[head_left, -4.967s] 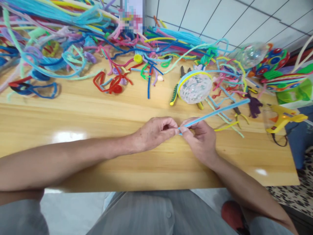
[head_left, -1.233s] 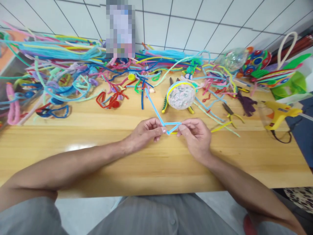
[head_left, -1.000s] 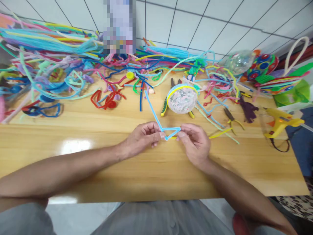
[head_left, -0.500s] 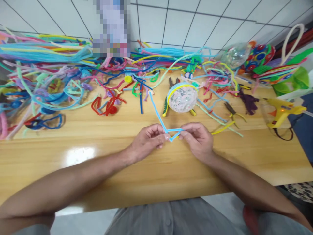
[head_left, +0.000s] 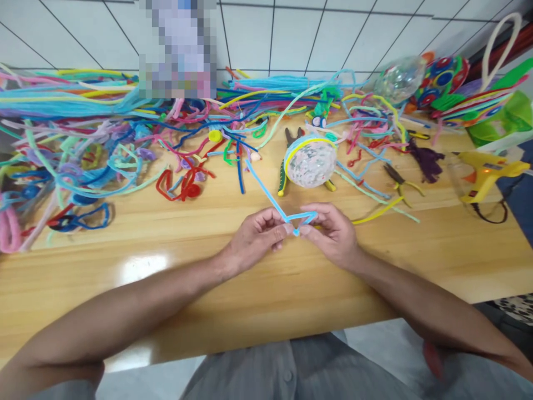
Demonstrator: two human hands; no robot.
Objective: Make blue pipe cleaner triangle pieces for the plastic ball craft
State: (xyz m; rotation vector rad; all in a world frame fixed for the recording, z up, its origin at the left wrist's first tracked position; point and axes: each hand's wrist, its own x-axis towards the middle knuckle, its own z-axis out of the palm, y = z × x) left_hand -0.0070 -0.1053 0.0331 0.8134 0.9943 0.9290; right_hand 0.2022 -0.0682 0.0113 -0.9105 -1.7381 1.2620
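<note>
A light blue pipe cleaner (head_left: 267, 190) is bent into a small angular shape at its near end, with a long straight tail running up and to the left. My left hand (head_left: 264, 232) pinches it at the left bend between thumb and fingers. At the right side of the bent part, my right hand (head_left: 333, 232) is closed on the same pipe cleaner. Just beyond my hands lies a clear dome (head_left: 313, 162) with a yellow and blue rim, resting over green-and-yellow-handled pliers (head_left: 282, 180). A yellow pipe cleaner (head_left: 378, 213) lies beside my right hand.
Heaps of coloured pipe cleaners (head_left: 75, 103) line the back of the wooden table (head_left: 208, 311). On the right are small pliers (head_left: 400, 180), a dark purple piece (head_left: 425, 161) and a yellow glue gun (head_left: 485, 175) with its cord. A red pipe-cleaner shape (head_left: 183, 186) lies left of centre.
My right hand has shifted slightly left, closer to my left hand. The pipe cleaner's bent part has turned and narrowed, and its tail leans further left. The camera view has shifted a little.
</note>
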